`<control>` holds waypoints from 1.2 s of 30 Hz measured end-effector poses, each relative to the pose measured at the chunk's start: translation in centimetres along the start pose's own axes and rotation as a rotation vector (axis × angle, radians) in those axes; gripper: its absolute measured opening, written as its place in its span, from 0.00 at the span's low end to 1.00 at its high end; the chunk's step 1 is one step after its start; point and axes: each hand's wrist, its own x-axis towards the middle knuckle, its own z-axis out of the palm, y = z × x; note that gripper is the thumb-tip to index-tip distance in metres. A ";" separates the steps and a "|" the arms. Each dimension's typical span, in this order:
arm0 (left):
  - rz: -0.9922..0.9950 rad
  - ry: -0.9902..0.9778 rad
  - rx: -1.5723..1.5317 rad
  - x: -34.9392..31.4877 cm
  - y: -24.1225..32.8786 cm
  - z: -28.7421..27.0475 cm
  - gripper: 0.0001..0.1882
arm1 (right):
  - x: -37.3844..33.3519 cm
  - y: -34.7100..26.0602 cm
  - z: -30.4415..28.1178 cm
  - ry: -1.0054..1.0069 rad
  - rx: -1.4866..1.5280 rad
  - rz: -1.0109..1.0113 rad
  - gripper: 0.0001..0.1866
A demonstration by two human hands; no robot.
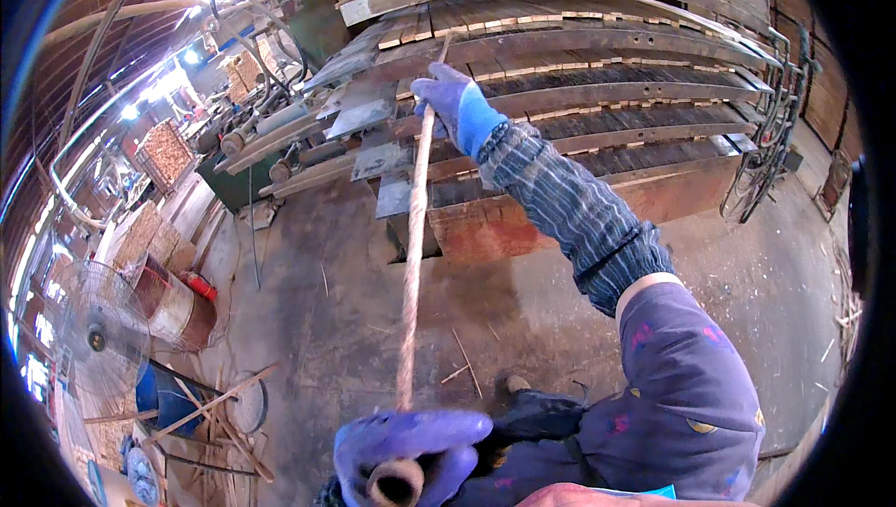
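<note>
A wood-processing workshop — timber slats [551,8] line a multi-tier press [644,91], wood pieces stand stacked [166,154] beyond — with a caged fan [96,337] and stained floor [317,320].

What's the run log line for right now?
left hand: around near end of pole | right hand: holding pole farther up | pole: pointing toward layered rack

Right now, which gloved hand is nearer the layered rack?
The right hand, gripping the pole up by the layered rack; the left hand grips its near end.
</note>
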 end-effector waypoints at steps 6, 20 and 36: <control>0.026 0.097 0.194 -1.0 1.2 -0.8 0.07 | -0.7 0.6 2.3 -0.149 0.128 -0.048 0.39; -0.064 0.090 -0.014 3.1 -3.4 -0.1 0.14 | 9.3 7.1 3.3 -0.221 -0.204 -0.233 0.32; 0.191 0.450 0.026 -5.5 -14.5 -3.0 0.20 | -3.0 4.8 6.6 -0.182 0.254 -0.186 0.24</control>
